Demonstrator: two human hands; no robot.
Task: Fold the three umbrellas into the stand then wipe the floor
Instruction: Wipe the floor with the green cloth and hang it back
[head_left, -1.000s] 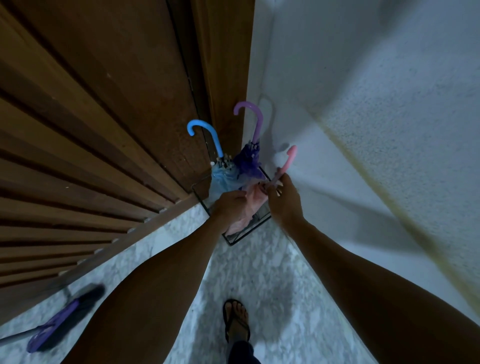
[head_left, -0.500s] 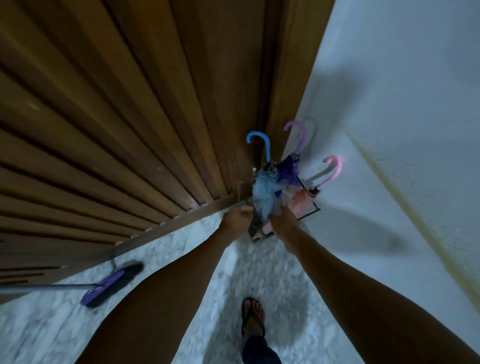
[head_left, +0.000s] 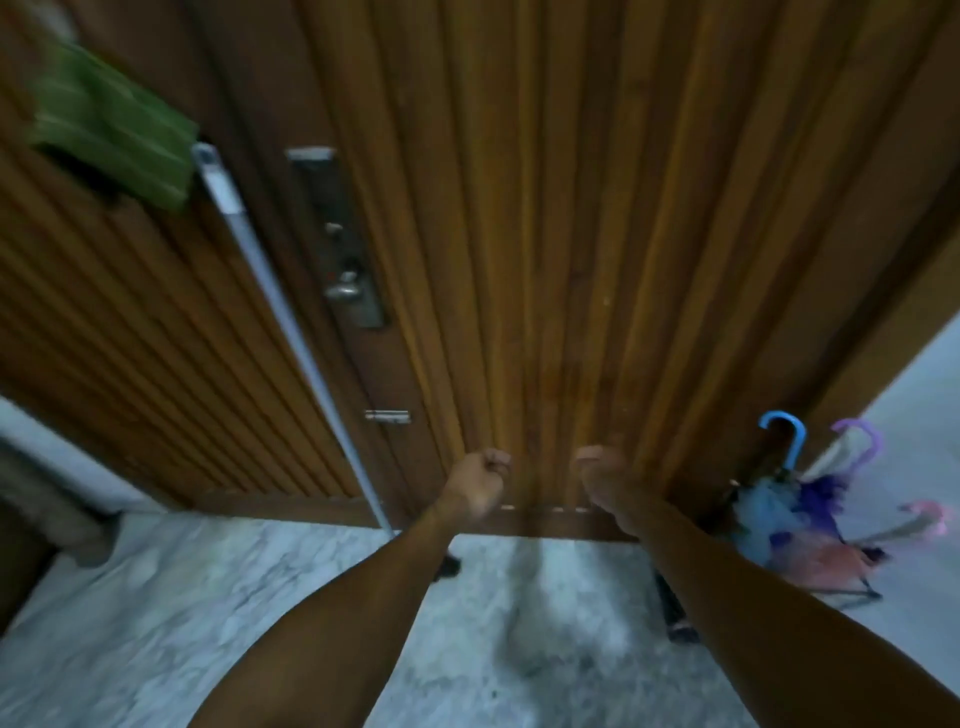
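Observation:
Three folded umbrellas stand in a black wire stand (head_left: 866, 597) at the right, by the door frame: a blue umbrella (head_left: 768, 512) with a blue hook handle, a purple umbrella (head_left: 823, 493) and a pink umbrella (head_left: 826, 564) leaning out to the right. Both my arms reach forward in front of the wooden door, well left of the stand. My left hand (head_left: 480, 486) is curled into a fist and holds nothing. My right hand (head_left: 605, 480) is blurred, its fingers loosely bent, also holding nothing. The marble floor (head_left: 260, 597) spreads below.
A long grey mop pole (head_left: 291, 322) leans against the wooden door (head_left: 571, 234), its dark head (head_left: 450, 567) mostly hidden behind my left forearm. A green cloth (head_left: 114, 135) hangs at its top. A metal lock plate (head_left: 340, 244) is on the door. A dark sandal (head_left: 675, 613) shows beside my right arm.
Both hands have let go of the umbrellas and stand and moved away to the left. The view has swung left and up toward the door and mop pole.

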